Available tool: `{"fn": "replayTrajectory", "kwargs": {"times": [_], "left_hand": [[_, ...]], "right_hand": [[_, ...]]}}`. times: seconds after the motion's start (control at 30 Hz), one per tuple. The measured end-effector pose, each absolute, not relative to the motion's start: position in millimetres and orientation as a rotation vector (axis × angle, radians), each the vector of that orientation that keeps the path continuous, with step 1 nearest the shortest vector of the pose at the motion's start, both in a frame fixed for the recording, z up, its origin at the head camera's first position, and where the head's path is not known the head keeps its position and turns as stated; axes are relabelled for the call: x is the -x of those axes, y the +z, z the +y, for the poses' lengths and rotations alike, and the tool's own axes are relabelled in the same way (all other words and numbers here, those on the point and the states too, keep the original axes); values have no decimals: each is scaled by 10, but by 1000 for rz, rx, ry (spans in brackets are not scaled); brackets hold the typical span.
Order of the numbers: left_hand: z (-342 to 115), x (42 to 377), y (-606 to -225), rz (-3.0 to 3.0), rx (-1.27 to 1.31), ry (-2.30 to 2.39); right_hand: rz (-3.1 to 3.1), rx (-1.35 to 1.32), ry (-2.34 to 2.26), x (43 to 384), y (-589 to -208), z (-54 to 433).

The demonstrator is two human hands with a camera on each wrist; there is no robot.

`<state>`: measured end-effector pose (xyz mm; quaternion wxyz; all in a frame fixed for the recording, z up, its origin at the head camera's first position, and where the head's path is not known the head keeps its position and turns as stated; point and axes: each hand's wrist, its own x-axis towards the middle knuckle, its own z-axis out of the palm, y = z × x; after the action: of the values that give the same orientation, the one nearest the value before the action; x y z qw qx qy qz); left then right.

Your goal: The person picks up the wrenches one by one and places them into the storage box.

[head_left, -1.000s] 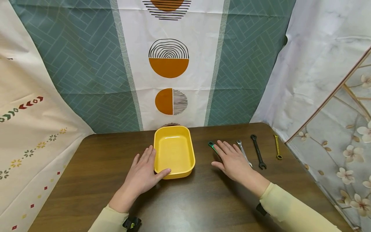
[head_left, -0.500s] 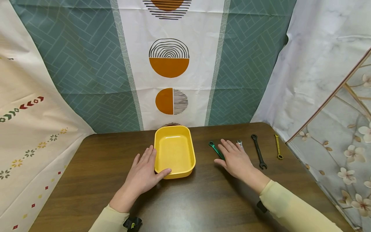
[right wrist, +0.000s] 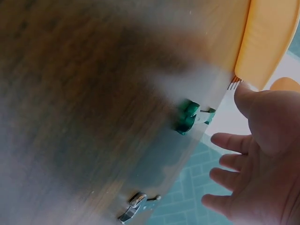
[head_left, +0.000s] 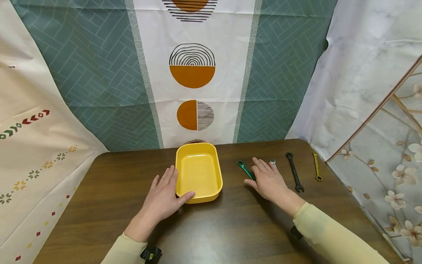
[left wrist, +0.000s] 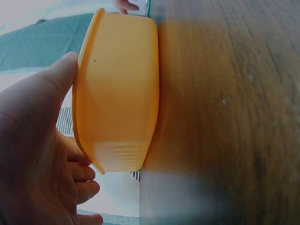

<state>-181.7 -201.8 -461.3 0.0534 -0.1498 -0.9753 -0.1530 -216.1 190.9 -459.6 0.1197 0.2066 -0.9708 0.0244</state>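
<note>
A yellow rectangular tray (head_left: 199,172) stands on the wooden table, left of the wrenches. My left hand (head_left: 163,196) lies along its left side with straight fingers, the thumb over the near rim; in the left wrist view the thumb touches the rim of the tray (left wrist: 119,89). My right hand (head_left: 268,181) hovers with spread fingers above a green wrench (head_left: 245,170) and a silver wrench (head_left: 273,162), partly covering both. The right wrist view shows a gap between the palm and the green wrench (right wrist: 187,116). Nothing is held in the right hand.
Further right lie a black wrench (head_left: 295,172) and a small yellow wrench (head_left: 317,167) near the table's right edge. A patterned curtain (head_left: 197,73) hangs behind the table (head_left: 132,176), with fabric sheets on both sides.
The right hand has shifted slightly right and away from me, uncovering more of the green wrench and covering more of the silver one. The left hand and tray have stayed put.
</note>
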Motion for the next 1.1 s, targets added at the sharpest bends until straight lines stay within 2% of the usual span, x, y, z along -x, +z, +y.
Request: {"fn": "replayTrajectory", "kwargs": {"times": [1.1], "left_hand": [[-2020, 1815, -4607, -2973, 444, -473]], "right_hand": [[-2943, -539, 15, 2271, -4629, 1915]]}}
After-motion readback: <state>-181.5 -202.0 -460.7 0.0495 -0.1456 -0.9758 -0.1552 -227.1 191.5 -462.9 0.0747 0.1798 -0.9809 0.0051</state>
